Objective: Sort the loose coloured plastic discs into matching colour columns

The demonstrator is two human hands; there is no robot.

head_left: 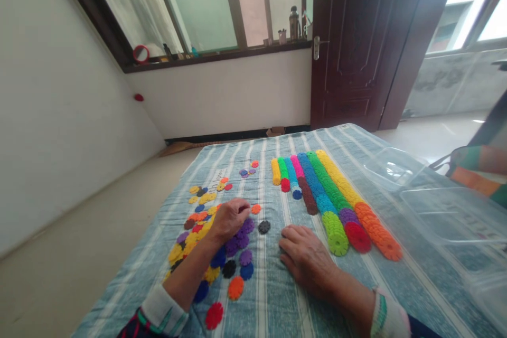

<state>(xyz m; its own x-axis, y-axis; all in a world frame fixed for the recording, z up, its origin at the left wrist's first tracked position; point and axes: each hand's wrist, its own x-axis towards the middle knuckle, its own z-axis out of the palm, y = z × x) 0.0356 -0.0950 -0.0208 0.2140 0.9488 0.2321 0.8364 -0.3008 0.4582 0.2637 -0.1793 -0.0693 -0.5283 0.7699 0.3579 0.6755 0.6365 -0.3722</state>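
Observation:
My left hand (232,216) is over a spread of loose plastic snowflake discs, touching or just above a purple cluster (240,236). Its fingers are bent together, and whatever is between them is hidden. Palm down on the striped cloth, my right hand (304,253) has loosely curved fingers slightly apart, with no disc showing in them. Between the hands lie a black disc (264,227) and a small orange disc (256,209). Rows of overlapping discs sorted by colour run beyond my right hand, among them a lime green stack (336,235) and an orange row (378,229).
Clear plastic containers (394,169) stand along the right side of the striped cloth (273,296). Near the front edge lies a red disc (214,316). Beyond the cloth are a brown door (356,26) and a window ledge (222,56) with a flask (293,24).

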